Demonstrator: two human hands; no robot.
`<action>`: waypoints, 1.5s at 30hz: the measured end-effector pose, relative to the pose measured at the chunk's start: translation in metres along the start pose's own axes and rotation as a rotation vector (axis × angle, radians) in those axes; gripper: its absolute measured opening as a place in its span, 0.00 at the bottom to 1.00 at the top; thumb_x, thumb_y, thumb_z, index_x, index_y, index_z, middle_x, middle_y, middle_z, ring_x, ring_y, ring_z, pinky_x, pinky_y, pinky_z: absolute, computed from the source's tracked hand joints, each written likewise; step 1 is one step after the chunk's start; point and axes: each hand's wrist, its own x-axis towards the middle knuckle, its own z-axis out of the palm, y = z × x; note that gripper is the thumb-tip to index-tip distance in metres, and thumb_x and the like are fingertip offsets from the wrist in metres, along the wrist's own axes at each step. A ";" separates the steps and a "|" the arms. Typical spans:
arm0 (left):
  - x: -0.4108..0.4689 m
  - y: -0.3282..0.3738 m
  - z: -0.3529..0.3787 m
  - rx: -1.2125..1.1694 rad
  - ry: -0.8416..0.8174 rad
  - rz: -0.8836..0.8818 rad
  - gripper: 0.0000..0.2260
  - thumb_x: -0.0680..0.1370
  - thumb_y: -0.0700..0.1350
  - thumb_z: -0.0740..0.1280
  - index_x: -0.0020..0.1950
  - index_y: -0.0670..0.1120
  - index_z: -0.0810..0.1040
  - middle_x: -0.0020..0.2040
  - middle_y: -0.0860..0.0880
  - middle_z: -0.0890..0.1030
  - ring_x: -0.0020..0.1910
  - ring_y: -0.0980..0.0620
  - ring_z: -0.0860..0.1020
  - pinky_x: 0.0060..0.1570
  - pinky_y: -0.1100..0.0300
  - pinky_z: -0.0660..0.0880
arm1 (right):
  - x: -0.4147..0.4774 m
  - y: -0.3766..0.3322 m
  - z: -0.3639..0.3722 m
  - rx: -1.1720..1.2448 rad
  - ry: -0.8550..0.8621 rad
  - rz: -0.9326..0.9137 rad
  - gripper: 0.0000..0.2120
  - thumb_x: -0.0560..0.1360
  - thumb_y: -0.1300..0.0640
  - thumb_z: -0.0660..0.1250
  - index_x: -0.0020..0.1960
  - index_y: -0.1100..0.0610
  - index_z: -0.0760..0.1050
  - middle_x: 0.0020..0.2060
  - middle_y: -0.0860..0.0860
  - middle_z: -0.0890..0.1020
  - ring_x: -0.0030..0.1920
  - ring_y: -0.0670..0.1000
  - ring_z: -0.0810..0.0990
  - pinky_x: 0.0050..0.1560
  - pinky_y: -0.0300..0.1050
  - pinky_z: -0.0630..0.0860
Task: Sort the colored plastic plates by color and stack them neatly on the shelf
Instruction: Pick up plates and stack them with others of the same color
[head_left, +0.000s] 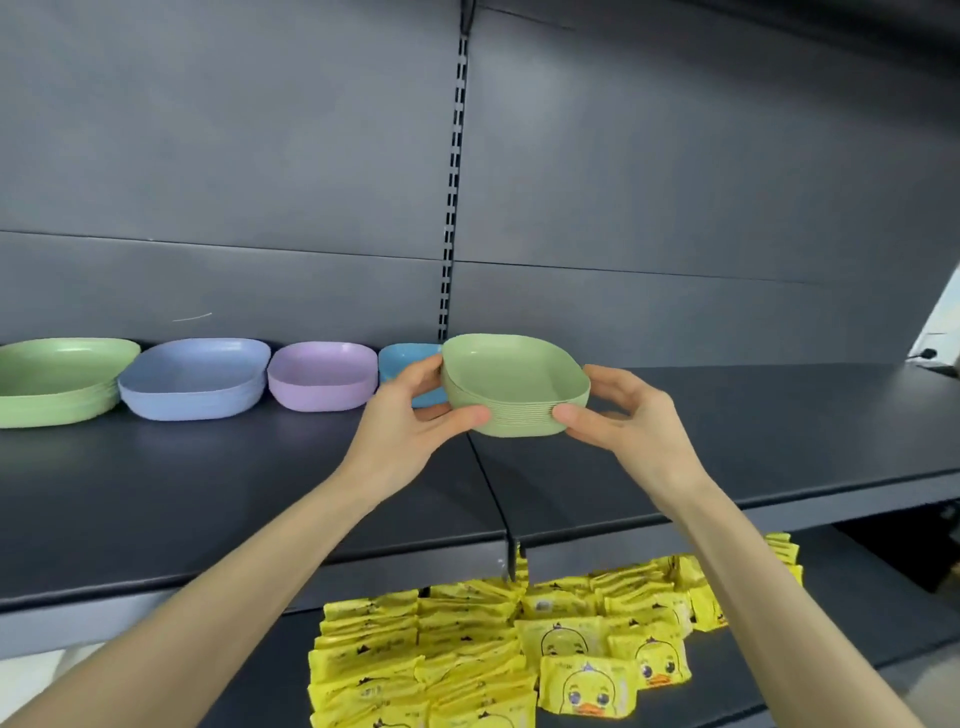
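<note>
We grip stack of small pale-green rounded-square plastic plates (514, 387) between left hand (410, 413) and right hand (623, 415), one per side, fingers curled round rims. Stack hovers near back edge of dark shelf (753, 431), just right of sky-blue plate stack (400, 362). Next slot in row, we judge: straight down and back.

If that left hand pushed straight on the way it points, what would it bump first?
Probably the bright blue stack just behind the left hand, which grips the green stack; depth is unclear.
</note>
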 end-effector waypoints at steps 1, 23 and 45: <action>0.007 -0.001 0.007 -0.004 -0.002 0.004 0.21 0.70 0.40 0.74 0.61 0.50 0.76 0.57 0.57 0.80 0.57 0.66 0.76 0.50 0.76 0.72 | 0.008 0.004 -0.006 -0.012 0.006 0.004 0.19 0.67 0.58 0.76 0.53 0.46 0.74 0.52 0.42 0.80 0.50 0.49 0.83 0.56 0.49 0.79; 0.099 -0.077 0.101 0.094 0.132 -0.230 0.14 0.72 0.34 0.71 0.51 0.50 0.76 0.45 0.61 0.79 0.42 0.71 0.78 0.42 0.77 0.72 | 0.158 0.111 -0.068 -0.145 -0.242 0.174 0.26 0.65 0.57 0.78 0.59 0.58 0.73 0.54 0.50 0.78 0.48 0.52 0.83 0.52 0.50 0.80; 0.122 -0.106 0.107 0.537 0.390 -0.232 0.21 0.73 0.41 0.72 0.64 0.39 0.75 0.52 0.44 0.82 0.48 0.53 0.79 0.52 0.68 0.70 | 0.199 0.146 -0.052 -0.285 -0.297 0.034 0.21 0.66 0.57 0.77 0.55 0.55 0.73 0.49 0.46 0.79 0.44 0.41 0.80 0.39 0.27 0.72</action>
